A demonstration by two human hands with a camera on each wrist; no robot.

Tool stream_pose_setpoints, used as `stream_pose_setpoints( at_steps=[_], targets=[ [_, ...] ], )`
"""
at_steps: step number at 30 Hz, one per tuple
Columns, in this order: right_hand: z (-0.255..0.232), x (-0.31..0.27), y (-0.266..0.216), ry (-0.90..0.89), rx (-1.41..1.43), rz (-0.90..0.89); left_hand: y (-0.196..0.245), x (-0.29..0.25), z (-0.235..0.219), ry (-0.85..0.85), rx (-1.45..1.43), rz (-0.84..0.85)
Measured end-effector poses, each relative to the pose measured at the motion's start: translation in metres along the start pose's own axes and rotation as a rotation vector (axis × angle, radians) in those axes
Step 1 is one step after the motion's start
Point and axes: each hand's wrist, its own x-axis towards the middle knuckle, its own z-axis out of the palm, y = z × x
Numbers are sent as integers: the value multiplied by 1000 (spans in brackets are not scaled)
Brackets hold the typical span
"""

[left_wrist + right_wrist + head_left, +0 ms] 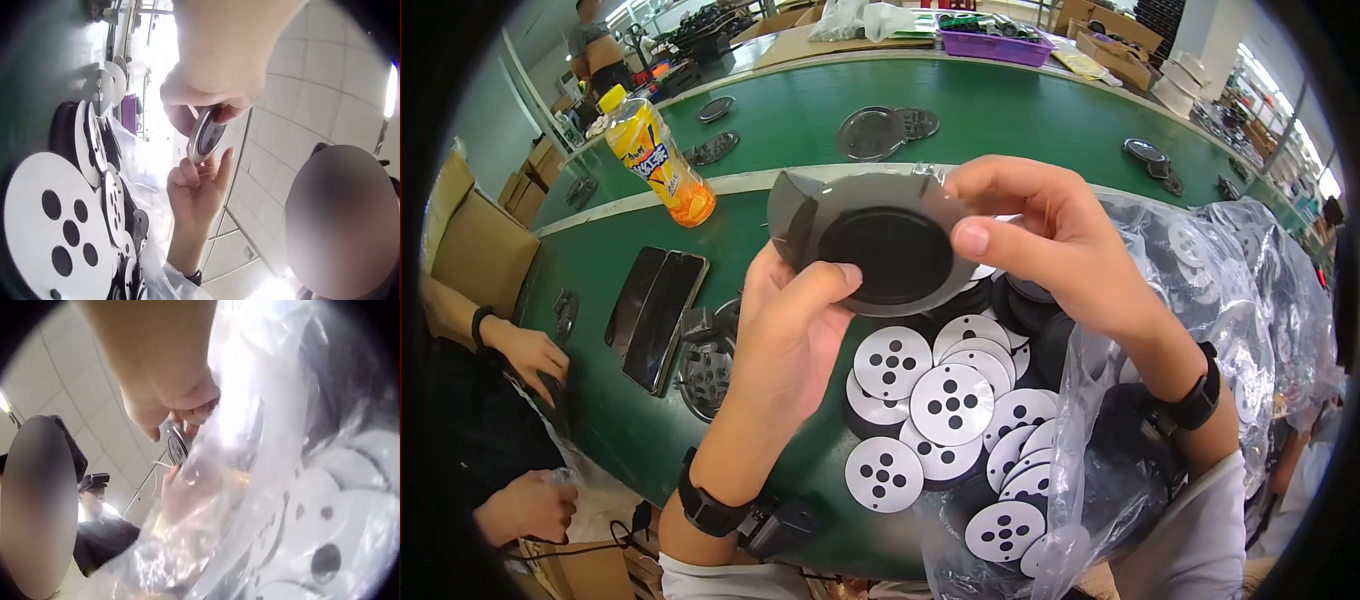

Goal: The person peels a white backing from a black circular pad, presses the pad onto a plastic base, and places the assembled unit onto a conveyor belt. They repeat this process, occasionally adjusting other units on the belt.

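Both hands hold a dark round plate (890, 250) with a glossy black centre, raised above the table in the head view. My left hand (795, 325) grips its lower left, thumb lying across the face. At its right edge is my right hand (1055, 240), thumb over the rim and bent fingers behind. A smoky, see-through flap (793, 205) stands up at the plate's upper left. In the left wrist view the plate (207, 134) appears nearly edge-on with a silvery rim. Below the hands lies a pile of white discs (952, 405) with black holes.
A clear plastic bag (1090, 400) spreads beside and under the right forearm. Two phones (665, 310) and a drink bottle (655, 155) stand or lie to the left. A green belt (790, 110) carries dark round parts beyond. Another person's hand (525, 350) is at far left.
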Motion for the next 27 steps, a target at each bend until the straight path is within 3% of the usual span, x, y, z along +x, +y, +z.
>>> stream_pose_setpoints(
  at_steps=[3,5,7,8,10,12,14,15,18,20,22,23,24,25,26,27],
  targets=[
    [-8,3,-3,-117,-190,-46,-4,-1,3,16,41,32],
    [-12,5,-3,9,-263,-103,-6,0,7,19,64,26],
    [-23,7,-12,143,-311,-77,-8,1,10,103,68,165],
    [-34,11,-12,248,-301,-120,-6,2,0,111,28,127],
    [-81,17,-12,375,-339,0,-2,4,-15,148,64,113],
    [-124,22,-1,432,-384,-6,-1,7,-23,185,169,166],
    [-157,21,23,767,-1429,-196,1,9,-25,225,273,220],
    [-161,20,25,766,-1428,-199,3,10,-24,249,351,256],
    [-156,15,25,663,-1586,-153,12,12,-29,251,523,296],
    [-131,20,6,325,-1004,-42,19,11,-27,220,622,303],
    [-96,16,1,151,-830,-184,26,10,-20,179,1017,313],
    [-79,15,-4,22,-820,-222,27,6,-24,180,1022,309],
    [-63,13,-6,-106,-804,-260,30,0,-32,149,1493,297],
    [-49,10,-6,-108,-794,-261,34,-4,-40,107,1962,272],
    [-36,7,-6,-254,-797,-142,37,-6,-49,108,1968,264],
    [-27,4,-5,-400,-797,-21,40,-6,-60,92,2056,1]
  ],
)
